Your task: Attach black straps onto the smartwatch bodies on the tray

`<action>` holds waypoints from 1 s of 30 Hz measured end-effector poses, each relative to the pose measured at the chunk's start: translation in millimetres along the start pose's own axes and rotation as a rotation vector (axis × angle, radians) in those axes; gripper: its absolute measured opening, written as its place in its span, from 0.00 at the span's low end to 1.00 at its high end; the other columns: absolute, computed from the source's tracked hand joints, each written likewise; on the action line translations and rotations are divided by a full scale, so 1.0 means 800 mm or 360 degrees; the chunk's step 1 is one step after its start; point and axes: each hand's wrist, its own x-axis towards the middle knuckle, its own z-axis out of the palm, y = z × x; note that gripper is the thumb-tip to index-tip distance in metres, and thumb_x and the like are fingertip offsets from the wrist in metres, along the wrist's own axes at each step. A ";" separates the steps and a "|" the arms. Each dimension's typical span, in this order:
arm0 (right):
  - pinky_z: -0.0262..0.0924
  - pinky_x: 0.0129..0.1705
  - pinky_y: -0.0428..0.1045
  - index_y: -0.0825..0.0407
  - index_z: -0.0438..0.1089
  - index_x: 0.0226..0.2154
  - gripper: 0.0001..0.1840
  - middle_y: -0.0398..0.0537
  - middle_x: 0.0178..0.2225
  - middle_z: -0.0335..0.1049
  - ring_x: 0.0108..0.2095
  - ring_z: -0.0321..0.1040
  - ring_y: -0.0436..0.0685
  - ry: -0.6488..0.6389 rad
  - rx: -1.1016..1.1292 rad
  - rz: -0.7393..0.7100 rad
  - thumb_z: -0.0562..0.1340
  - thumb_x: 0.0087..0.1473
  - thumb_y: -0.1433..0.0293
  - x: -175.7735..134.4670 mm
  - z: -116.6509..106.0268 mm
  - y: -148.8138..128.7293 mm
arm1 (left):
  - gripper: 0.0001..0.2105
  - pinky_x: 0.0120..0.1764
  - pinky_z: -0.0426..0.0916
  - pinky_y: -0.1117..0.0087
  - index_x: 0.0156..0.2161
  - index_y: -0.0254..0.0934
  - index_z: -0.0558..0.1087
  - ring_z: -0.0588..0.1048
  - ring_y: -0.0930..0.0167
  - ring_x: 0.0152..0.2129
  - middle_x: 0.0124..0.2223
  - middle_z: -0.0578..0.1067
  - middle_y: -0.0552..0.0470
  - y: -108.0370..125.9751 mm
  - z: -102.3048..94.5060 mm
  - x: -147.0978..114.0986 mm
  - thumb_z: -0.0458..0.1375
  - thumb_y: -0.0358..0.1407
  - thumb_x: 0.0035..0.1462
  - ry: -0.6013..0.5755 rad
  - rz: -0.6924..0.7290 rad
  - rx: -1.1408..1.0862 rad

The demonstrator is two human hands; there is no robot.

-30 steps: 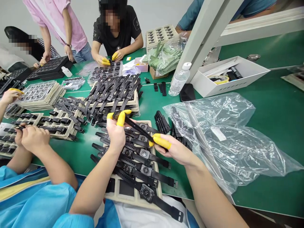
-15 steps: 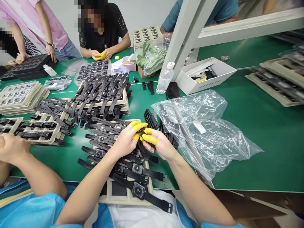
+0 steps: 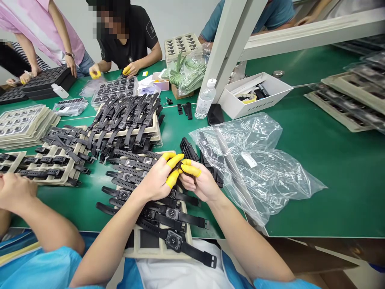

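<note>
Black, small piece (image 3: 179, 165) between the fingertips of both hands, above the right side of a cream moulded tray (image 3: 159, 253); its outline is mostly hidden. The left hand (image 3: 158, 180) is drawn into a pinch, with yellow finger sheaths (image 3: 172, 179) around the piece; the right hand (image 3: 203, 180) pinches from the opposite side, its lower fingers curled. Because both grips appear to rely on the tips, a slip could drop the piece onto the black, square-cased watches (image 3: 173, 241) lying face down below, perhaps scratching one. The nearest watch trails its strap past the tray's front rim, which appears to overhang the green tabletop (image 3: 315, 212); a catching forearm could pull that watch off, and pressure on the rim could tip the tray. To the right, a clear, crinkled plastic bag (image 3: 288, 176) partly covers black straps (image 3: 217, 176); a tug might scatter them. Farther out, a clear, capped bottle (image 3: 205, 100) stands upright, liable to topple if struck.
</note>
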 end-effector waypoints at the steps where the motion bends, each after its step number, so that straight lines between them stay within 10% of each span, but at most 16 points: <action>1: 0.39 0.15 0.40 0.50 0.64 0.31 0.20 0.31 0.14 0.56 0.13 0.44 0.42 -0.0003 -0.0001 0.0006 0.73 0.52 0.58 0.000 0.000 0.000 | 0.23 0.65 0.67 0.52 0.69 0.36 0.61 0.67 0.58 0.64 0.63 0.67 0.35 0.002 -0.002 0.000 0.48 0.33 0.72 -0.0020 0.0012 -0.0003; 11: 0.37 0.15 0.40 0.50 0.63 0.30 0.19 0.29 0.14 0.51 0.14 0.40 0.43 0.0000 -0.0183 0.0074 0.70 0.53 0.57 0.001 0.000 0.000 | 0.21 0.59 0.73 0.49 0.63 0.29 0.66 0.71 0.54 0.58 0.55 0.72 0.33 0.005 -0.006 0.001 0.51 0.31 0.67 -0.0061 0.0055 0.0368; 19: 0.47 0.20 0.44 0.49 0.66 0.36 0.19 0.33 0.17 0.59 0.16 0.50 0.47 -0.0038 -0.0617 -0.0407 0.66 0.60 0.52 0.000 -0.008 0.008 | 0.25 0.64 0.69 0.54 0.68 0.37 0.61 0.69 0.59 0.64 0.64 0.69 0.36 0.018 -0.024 0.004 0.52 0.30 0.67 -0.0070 0.0012 0.0087; 30: 0.64 0.34 0.51 0.50 0.73 0.45 0.15 0.47 0.33 0.75 0.30 0.71 0.57 -0.0029 -0.1999 -0.0817 0.57 0.69 0.59 -0.004 -0.014 -0.001 | 0.16 0.49 0.77 0.61 0.58 0.34 0.73 0.79 0.62 0.48 0.53 0.79 0.42 0.035 -0.121 -0.023 0.51 0.30 0.70 -0.0220 -0.0269 0.0963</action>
